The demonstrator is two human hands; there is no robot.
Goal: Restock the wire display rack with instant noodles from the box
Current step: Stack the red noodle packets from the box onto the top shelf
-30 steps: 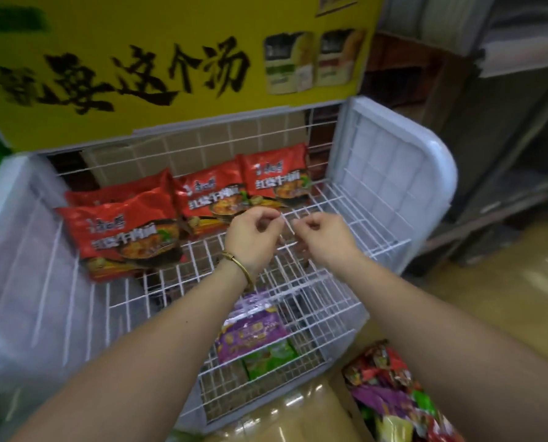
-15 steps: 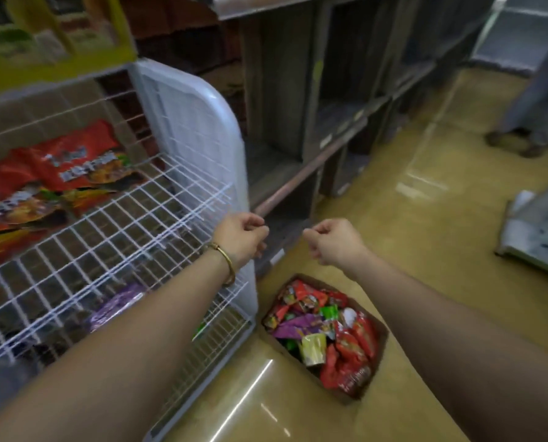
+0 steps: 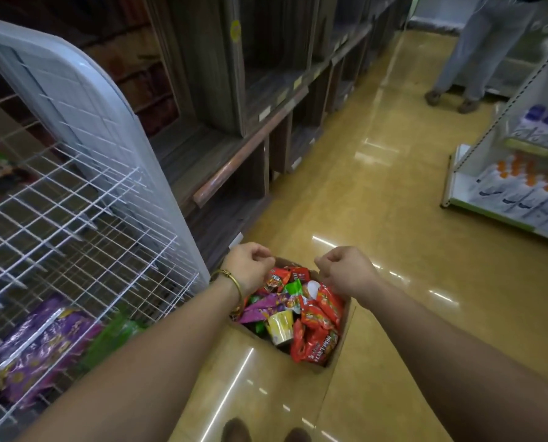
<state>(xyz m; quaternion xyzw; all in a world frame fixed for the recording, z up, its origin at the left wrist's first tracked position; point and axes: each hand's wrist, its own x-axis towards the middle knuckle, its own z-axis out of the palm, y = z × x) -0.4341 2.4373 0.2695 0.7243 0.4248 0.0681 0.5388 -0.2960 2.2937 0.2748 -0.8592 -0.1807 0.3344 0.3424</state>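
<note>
A cardboard box point(image 3: 338, 355) sits on the floor in front of me, filled with several instant noodle packets point(image 3: 317, 320) in red, purple and green, plus a yellow cup. My left hand point(image 3: 250, 269), with a gold bangle on the wrist, hovers over the box's left edge, fingers curled and holding nothing. Over the box's far right edge, my right hand point(image 3: 346, 269) is also curled and holds nothing. The white wire display rack point(image 3: 84, 224) stands at the left; its lower tier holds purple packets point(image 3: 39, 346) and a green one.
Dark wooden shelving point(image 3: 250, 100) lines the aisle behind the rack. A white shelf with bottles point(image 3: 518, 189) stands at the right. Another person's legs point(image 3: 477, 52) are at the far end of the aisle. The floor is glossy yellow; my shoes show at the bottom.
My view has swung right from the rack's upper tier down to the box on the floor. Both hands have moved from the rack to above the box, still curled.
</note>
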